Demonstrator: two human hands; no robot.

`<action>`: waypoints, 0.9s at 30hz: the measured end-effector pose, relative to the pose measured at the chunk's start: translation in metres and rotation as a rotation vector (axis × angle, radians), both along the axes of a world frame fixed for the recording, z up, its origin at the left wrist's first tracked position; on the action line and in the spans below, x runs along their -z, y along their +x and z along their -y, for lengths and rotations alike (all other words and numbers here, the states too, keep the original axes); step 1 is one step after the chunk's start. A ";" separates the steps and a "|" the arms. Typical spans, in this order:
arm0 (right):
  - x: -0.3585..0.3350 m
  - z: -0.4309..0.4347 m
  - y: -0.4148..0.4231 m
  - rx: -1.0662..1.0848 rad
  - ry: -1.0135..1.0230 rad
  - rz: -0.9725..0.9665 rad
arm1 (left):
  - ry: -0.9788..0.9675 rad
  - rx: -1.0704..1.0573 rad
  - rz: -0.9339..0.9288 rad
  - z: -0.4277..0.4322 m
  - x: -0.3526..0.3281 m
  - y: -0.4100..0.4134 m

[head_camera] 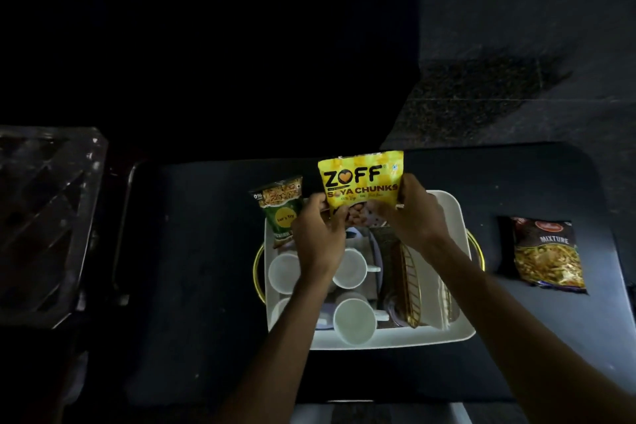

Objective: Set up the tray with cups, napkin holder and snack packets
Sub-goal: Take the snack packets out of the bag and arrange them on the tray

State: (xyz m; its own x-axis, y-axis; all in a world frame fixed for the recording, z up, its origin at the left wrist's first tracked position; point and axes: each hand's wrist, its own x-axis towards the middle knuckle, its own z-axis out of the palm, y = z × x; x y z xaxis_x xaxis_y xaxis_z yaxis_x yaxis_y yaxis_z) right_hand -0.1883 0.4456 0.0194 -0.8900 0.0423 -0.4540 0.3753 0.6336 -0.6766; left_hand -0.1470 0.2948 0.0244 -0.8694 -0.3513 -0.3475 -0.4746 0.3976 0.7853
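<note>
Over the far end of the tray (413, 337), left grip (318, 234) and right grip (413, 213) pinch the yellow packet (361, 179) upright. Released loosely, it may slump onto the cups (354, 320) or topple the green packet (280, 213).

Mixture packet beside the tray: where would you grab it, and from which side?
Probably its near end seam, pinched from above, coming from the person's side. The Mixture packet lies flat, label up, on the dark table, apart from the white tray; its fuller middle offers less to pinch.
</note>
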 end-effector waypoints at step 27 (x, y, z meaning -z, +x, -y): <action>-0.016 -0.095 0.046 0.295 0.172 -0.296 | -0.077 0.399 -0.260 -0.124 -0.067 0.011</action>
State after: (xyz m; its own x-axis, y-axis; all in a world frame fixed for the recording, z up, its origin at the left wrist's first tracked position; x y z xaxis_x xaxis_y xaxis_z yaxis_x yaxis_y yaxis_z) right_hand -0.1422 0.5403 0.0357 -0.9190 0.3662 -0.1463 0.3630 0.6408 -0.6765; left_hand -0.1360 0.4184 0.0911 -0.9961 0.0107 -0.0871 -0.0655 0.5703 0.8188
